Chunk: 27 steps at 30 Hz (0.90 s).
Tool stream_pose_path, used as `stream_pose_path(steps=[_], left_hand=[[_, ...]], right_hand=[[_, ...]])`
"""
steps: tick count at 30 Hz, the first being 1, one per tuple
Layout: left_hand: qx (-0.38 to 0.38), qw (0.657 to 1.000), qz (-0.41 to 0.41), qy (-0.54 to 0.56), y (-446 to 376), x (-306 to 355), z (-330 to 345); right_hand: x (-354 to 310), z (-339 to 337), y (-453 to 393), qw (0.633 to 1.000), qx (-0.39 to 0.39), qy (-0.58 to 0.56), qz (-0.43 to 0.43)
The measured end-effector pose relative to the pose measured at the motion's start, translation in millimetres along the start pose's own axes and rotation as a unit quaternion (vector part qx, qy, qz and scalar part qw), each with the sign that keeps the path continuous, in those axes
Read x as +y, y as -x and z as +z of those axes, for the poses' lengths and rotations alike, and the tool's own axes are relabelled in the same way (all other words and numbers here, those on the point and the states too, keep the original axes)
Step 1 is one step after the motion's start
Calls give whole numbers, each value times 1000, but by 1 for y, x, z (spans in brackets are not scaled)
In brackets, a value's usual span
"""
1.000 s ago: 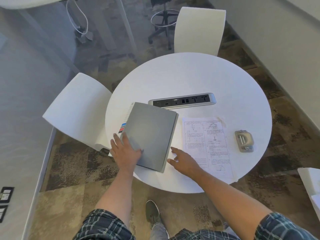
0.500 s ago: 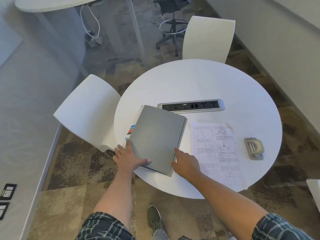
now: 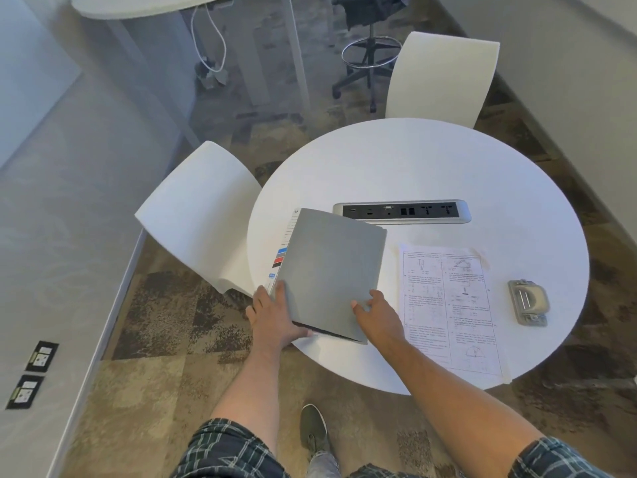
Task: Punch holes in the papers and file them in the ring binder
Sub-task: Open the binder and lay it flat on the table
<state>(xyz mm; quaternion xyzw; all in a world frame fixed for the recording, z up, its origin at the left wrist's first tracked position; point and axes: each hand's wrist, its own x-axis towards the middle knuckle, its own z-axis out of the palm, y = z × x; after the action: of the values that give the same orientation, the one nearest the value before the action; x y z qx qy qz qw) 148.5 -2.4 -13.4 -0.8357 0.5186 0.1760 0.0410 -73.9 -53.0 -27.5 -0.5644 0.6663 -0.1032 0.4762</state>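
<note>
A grey ring binder (image 3: 331, 270) lies on the left of the round white table (image 3: 431, 167), with coloured index tabs (image 3: 279, 258) sticking out at its left edge. My left hand (image 3: 275, 315) grips the binder's near left corner, thumb under the lifted cover. My right hand (image 3: 379, 313) rests on the cover's near right edge. The cover's near edge stands slightly off the pages. Printed papers (image 3: 451, 305) lie flat to the right of the binder. A grey hole punch (image 3: 527, 301) sits further right, near the table's edge.
A silver power socket strip (image 3: 401, 212) is set in the table behind the binder. White chairs stand at the left (image 3: 200, 215) and at the back (image 3: 441, 77). A black stool (image 3: 368, 53) and a desk with cables lie beyond.
Both hands have closed in on the binder's near edge. The left thumb has slid under the cover, and the cover's near edge has lifted a little.
</note>
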Motion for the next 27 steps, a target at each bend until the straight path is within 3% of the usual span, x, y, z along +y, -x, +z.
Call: stream_pose_path(steps=[5, 9, 12, 14, 17, 20, 22, 27], left_hand=[[36, 996, 65, -50, 10, 4, 6], [19, 993, 90, -74, 17, -2, 9], [50, 994, 96, -9, 21, -10, 5], [93, 988, 80, 98, 28, -10, -3], [135, 943, -20, 302, 38, -10, -22], [178, 863, -129, 455, 43, -16, -31], [203, 816, -188, 508, 42, -21, -33], [197, 760, -257, 564, 35, -44, -20]], right_hand=[[-4, 1, 1, 998, 8, -57, 18], [-4, -6, 2, 986, 12, -156, 55], [4, -7, 2, 977, -18, -205, 46], [11, -9, 2, 989, -29, -145, 18], [17, -12, 2, 999, -13, 18, -34], [16, -13, 3, 987, -24, 145, -66], [16, -13, 5, 970, -30, 225, -85], [17, -11, 10, 920, -12, 367, -136]])
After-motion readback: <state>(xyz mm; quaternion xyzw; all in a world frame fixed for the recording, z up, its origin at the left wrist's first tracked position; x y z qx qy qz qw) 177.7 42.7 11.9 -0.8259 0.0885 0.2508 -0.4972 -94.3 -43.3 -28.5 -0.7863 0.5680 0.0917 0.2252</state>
